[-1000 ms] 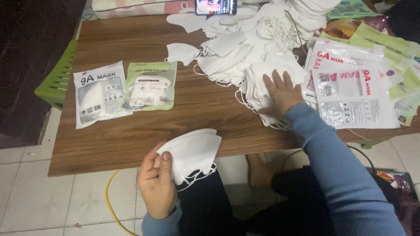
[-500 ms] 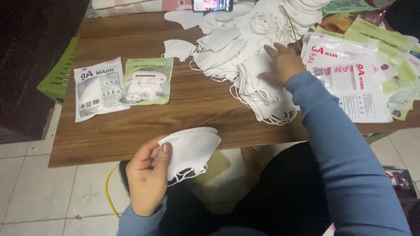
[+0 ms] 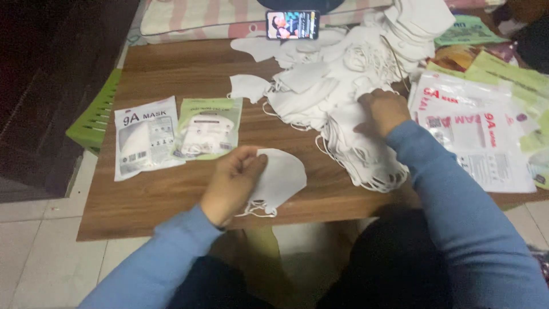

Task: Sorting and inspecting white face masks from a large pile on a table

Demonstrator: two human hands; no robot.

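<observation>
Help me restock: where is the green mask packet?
The green packet lies flat on the wooden table, left of centre, beside the white packet, just beyond the left hand.

The low table (image 3: pixel 171 200) is showing a smooth wood-grain top with a dull sheen, while the folded white mask (image 3: pixel 280 178) and the heap of masks (image 3: pixel 343 97) are looking like soft, matt non-woven cloth. The mask packets (image 3: pixel 146 140) are gleaming as glossy plastic film, and the sleeves (image 3: pixel 457 212) are looking like matt blue knit.

Bare table (image 3: pixel 189 74) far-left; mask heap (image 3: pixel 343 97) blocks rt.
</observation>
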